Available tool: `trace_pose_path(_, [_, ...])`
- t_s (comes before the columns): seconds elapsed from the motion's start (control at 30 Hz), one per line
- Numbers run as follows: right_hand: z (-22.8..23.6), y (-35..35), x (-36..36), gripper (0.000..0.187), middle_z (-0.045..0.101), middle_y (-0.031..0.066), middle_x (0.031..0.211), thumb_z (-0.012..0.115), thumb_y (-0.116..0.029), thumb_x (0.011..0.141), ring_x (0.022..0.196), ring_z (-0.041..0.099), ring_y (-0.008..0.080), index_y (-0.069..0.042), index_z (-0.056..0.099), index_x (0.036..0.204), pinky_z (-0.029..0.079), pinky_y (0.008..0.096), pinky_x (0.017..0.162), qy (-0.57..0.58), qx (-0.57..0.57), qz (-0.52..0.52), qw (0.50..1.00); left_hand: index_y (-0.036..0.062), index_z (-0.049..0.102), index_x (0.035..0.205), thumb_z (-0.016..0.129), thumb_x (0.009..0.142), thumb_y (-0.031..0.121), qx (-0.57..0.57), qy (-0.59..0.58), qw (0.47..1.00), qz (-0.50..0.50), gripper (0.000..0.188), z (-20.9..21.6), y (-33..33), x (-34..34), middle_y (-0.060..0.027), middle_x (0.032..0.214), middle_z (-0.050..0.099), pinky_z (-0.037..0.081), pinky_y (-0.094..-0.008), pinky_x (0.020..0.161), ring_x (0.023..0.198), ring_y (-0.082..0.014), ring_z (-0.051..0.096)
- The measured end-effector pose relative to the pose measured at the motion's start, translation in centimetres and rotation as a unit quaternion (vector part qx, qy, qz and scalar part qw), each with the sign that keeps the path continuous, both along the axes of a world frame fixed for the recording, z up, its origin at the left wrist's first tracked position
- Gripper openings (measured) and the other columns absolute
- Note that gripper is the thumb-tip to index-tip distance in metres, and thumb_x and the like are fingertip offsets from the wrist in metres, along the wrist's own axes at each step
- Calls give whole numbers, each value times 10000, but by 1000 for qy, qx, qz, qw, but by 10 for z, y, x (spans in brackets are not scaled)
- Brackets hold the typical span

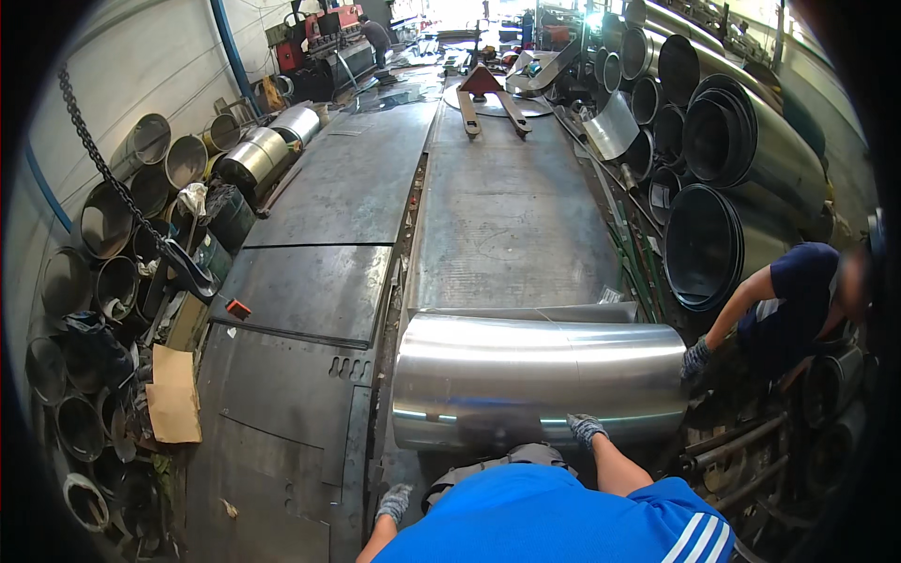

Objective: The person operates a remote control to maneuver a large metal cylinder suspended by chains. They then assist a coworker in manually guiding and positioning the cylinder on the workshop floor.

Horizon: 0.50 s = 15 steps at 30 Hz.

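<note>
On my left I see stacked steel pipes (113, 272), a hanging chain (103, 169) and a cardboard scrap (174, 394) beside the dark steel floor plates (310, 281). My left hand (394, 502), gloved, hangs loosely curled over the floor, holding nothing. The rolled sheet-metal cylinder (540, 375) lies straight ahead; my right hand (587, 429) presses flat on its near edge. A co-worker's gloved hand (695, 359) grips its right end.
</note>
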State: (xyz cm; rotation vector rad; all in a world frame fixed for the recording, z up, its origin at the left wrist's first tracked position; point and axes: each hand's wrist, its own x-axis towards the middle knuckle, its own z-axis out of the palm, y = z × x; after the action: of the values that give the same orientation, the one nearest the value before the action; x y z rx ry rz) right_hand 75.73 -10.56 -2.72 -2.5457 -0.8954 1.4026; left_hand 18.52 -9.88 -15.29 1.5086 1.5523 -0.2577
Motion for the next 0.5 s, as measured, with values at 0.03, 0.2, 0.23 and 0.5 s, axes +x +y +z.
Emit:
trace_pose_path(0.03, [-12, -2, -6, 619, 534, 137, 1381, 440, -536, 936, 1313, 462, 299, -72, 544, 1332, 343, 371, 1088, -10, 2, 19, 1000, 75, 546, 1256, 356, 1000, 146, 10, -30, 999, 23, 327, 20, 19, 5, -47, 1242, 595, 400, -235, 1025, 1124, -117, 549])
trace_pose_path(0.2, [-36, 17, -12, 572, 643, 185, 1079, 414, -539, 942, 996, 613, 295, -43, 606, 1152, 463, 422, 860, 175, 152, -223, 947, 44, 455, 1374, 422, 1006, 237, 26, -175, 976, 126, 417, 15, 52, -8, -78, 1372, 517, 370, -242, 1047, 1249, -156, 472])
trace_pose_path(0.23, [-29, 31, -3, 504, 636, 160, 996, 443, -513, 935, 918, 606, 280, -57, 610, 1072, 466, 419, 797, 195, 182, -206, 941, 44, 481, 1352, 440, 998, 258, 30, -178, 975, 131, 415, 15, 48, -13, -84, 1341, 542, 379, -252, 1038, 1226, -168, 494])
trace_pose_path(0.5, [37, 50, 14, 451, 652, 62, 898, 579, -511, 911, 789, 620, 238, -90, 626, 1069, 507, 422, 635, 267, 253, -410, 835, 42, 599, 1246, 555, 949, 349, -20, -97, 973, 207, 429, 7, 34, -19, -99, 1221, 644, 423, -308, 993, 1133, -217, 585])
